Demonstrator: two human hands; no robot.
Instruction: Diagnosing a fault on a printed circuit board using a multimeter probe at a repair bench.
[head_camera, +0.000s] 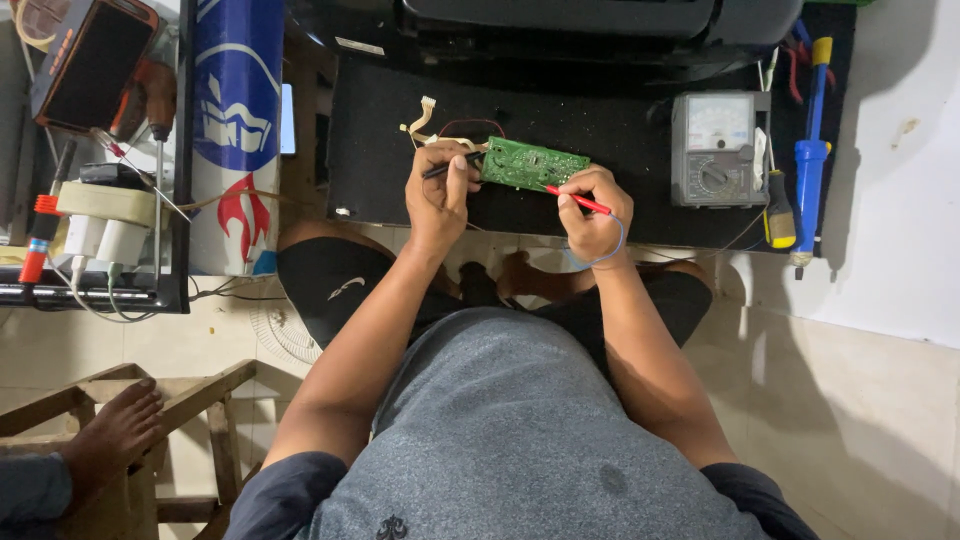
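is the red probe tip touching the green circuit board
Touching. In the head view, the red probe, held in the right hand, runs up so its tip meets the lower edge of the green circuit board.

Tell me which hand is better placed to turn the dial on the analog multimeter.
Probably the right hand. It holds the red probe at the green circuit board, on the side where the analog multimeter lies on the black mat. The left hand, gripping the black probe, sits farther away.

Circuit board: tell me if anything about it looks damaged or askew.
The green circuit board lies tilted on the black mat, probed by both hands: black probe left, red probe right. No damage visible; details too small.
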